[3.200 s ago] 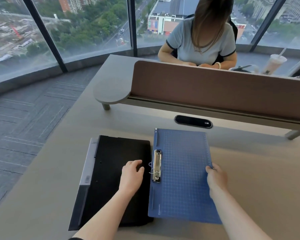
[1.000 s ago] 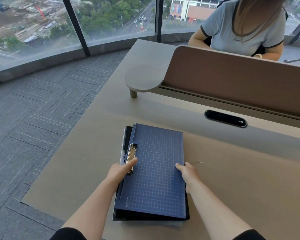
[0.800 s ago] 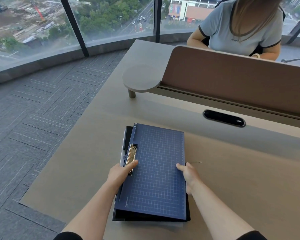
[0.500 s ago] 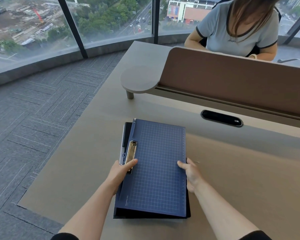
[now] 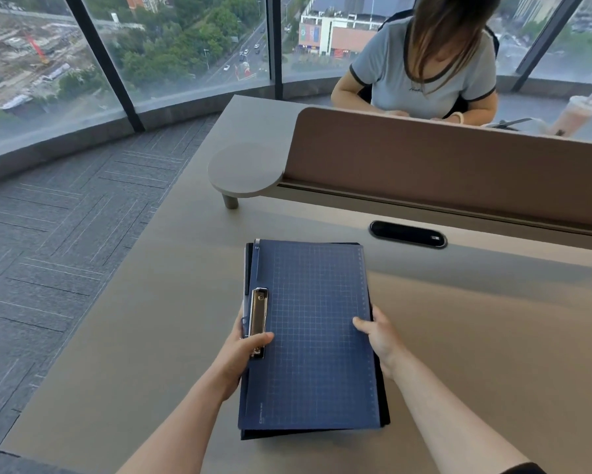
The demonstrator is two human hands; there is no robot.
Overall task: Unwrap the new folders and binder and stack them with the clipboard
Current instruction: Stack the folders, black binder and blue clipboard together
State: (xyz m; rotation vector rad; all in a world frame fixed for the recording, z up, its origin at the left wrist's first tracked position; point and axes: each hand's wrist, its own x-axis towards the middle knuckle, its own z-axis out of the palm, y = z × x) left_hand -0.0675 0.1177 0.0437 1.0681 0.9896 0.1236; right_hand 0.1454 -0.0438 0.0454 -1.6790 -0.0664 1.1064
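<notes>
The blue clipboard (image 5: 316,333) lies on top of a dark stack (image 5: 385,398) near the front left of the surface (image 5: 492,354), its metal clip (image 5: 258,316) along the left edge. The left hand (image 5: 241,350) grips that left edge, thumb laid over the lower end of the clip and fingers curled under; the right hand (image 5: 378,336) pinches the right edge, thumb on top and fingers wrapped beneath. The step in hand looks like squaring the pile, so it would go best with both hands drawing inward evenly, nudging the clipboard until its edges sit flush with the covers below, then letting go without dragging the top layer askew. By count: one clipboard, one clip, two hands at work. Of the black items beneath only thin edges show at the left, right and near sides, so how many folders and binders lie there cannot be told, perhaps two or three. No wrapping is in view.
</notes>
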